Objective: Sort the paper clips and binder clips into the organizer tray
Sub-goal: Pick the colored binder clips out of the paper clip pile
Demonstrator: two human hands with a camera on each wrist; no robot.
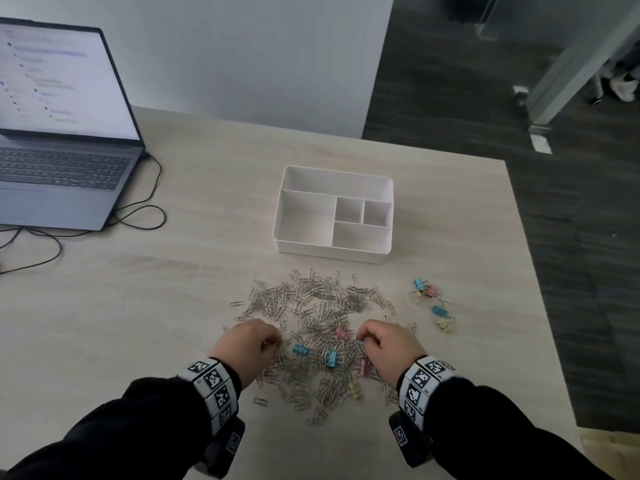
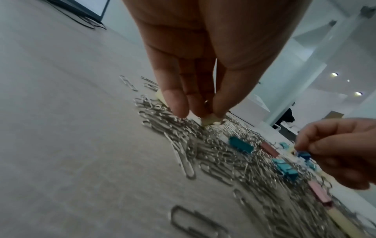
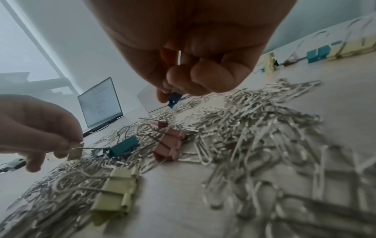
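Note:
A wide pile of silver paper clips (image 1: 318, 306) lies in front of the white organizer tray (image 1: 332, 252), whose compartments are all empty. Blue (image 1: 300, 348), pink (image 1: 343, 332) and yellow (image 1: 355, 389) binder clips are mixed into the pile. My left hand (image 1: 272, 344) hovers over the pile's left side and pinches a yellow binder clip (image 2: 210, 121) just above the paper clips. My right hand (image 1: 362, 341) is over the pile's right side, with thumb and fingers pinching a small blue binder clip (image 3: 174, 98).
A separate cluster of blue, pink and yellow binder clips (image 1: 429, 299) lies right of the pile. An open laptop (image 1: 62, 133) with looping cables (image 1: 138, 216) sits at the far left. The table's right edge (image 1: 540, 289) drops to dark floor.

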